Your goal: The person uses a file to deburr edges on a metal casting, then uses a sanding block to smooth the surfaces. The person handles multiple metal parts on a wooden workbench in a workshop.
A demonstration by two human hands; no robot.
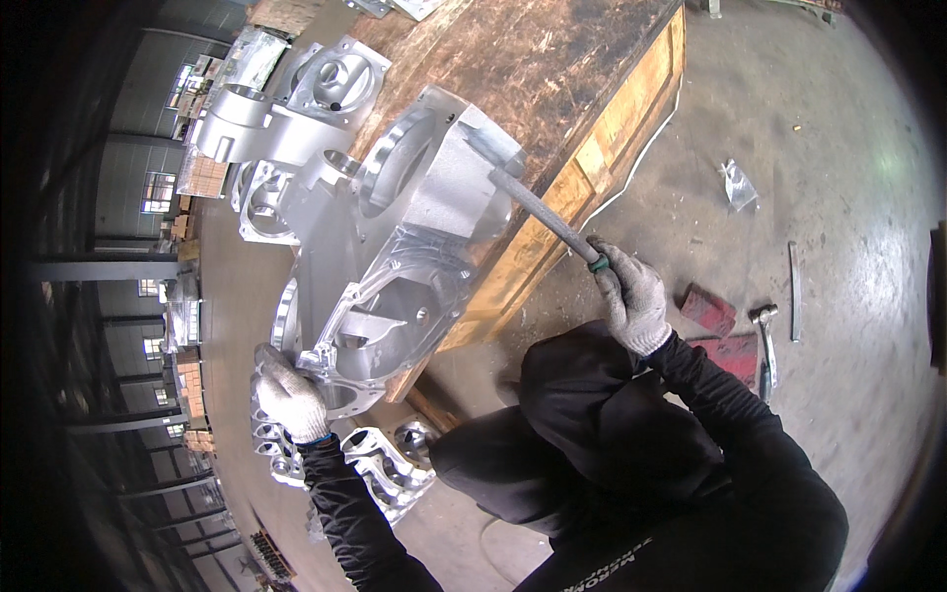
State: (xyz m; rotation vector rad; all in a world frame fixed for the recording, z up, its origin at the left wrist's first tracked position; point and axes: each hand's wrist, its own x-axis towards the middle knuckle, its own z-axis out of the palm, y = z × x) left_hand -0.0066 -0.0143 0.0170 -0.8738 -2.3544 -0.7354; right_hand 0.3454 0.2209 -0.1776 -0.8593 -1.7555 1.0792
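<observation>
A large silvery metal casting with round bores and an open, ribbed cavity lies on the wooden workbench, its near end jutting past the bench. My left hand, in a pale knit glove, grips the flange at the casting's near left end; some of its fingers are hidden. My right hand, gloved alike, is closed round the end of a long grey file, where a bit of green shows. The file slants up and left, and its far end lies against the casting's right corner.
More castings sit further back on the bench, and others are low down near my left forearm. On the concrete floor at right are a hammer, red blocks, a metal strip and a clear plastic bag.
</observation>
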